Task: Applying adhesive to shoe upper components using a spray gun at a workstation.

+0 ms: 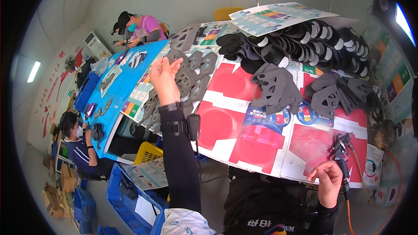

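Observation:
My left hand [165, 82] is raised over the left part of the table, fingers loosely bent and apart, with nothing visible in it. Beneath and behind it lie several dark grey perforated pieces [202, 64], flat and triangular with rounded cutouts. My right hand [329, 183] is at the table's front right edge, its fingers half curled and seemingly holding nothing. Close beside it stands a black spray gun [342, 150], its handle pointing down to an orange hose [348, 213]; whether the hand touches it is hard to tell. Two piles of grey pieces [276, 88] [332, 95] lie farther back.
Overlapping black pads [300, 45] fill the back right, under a printed sheet [283, 16]. Red-and-white printed cardboard [226, 126] covers the table. Two people work at a blue-covered table [124, 76] to the left. A blue crate [126, 200] and yellow basket [148, 152] stand below.

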Tool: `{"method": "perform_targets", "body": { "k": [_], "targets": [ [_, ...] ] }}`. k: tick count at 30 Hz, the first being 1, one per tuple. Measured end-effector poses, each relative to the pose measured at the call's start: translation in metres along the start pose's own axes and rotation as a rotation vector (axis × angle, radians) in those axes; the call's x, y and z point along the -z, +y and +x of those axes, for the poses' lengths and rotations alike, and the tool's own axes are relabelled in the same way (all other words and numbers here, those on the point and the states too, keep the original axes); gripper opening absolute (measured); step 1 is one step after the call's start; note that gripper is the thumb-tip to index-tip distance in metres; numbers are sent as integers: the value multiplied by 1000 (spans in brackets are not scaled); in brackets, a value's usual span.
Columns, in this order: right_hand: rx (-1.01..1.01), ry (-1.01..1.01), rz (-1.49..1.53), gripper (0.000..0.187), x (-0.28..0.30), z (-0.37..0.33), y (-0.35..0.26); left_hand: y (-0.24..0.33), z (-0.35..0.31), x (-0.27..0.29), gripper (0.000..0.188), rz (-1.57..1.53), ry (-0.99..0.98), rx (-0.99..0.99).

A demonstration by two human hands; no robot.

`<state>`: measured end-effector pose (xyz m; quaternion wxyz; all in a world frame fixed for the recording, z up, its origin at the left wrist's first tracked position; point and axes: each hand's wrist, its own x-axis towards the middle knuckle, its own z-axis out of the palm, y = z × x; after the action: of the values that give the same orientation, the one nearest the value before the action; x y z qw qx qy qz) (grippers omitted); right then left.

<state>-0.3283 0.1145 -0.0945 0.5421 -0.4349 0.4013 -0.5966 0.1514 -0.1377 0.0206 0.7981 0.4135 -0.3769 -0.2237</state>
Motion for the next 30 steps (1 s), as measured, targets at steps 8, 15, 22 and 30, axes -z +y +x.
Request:
{"method": "perform_targets", "body": {
  "k": [8, 15, 22, 30],
  "targets": [
    [103, 59, 7, 6, 22, -11, -31, -114, 7, 96, 44, 1081, 49, 10],
    [-35, 231, -450, 8, 70, -17, -78, -63, -215, -56, 37, 934, -925, 118],
    [106, 140, -1153, 31, 69, 26, -111, -70, -225, -65, 54, 1385, -893, -234],
    [158, -204, -1371, 35, 56, 41, -96, -94, -229, -77, 53, 1283, -912, -117]
  ]
}}
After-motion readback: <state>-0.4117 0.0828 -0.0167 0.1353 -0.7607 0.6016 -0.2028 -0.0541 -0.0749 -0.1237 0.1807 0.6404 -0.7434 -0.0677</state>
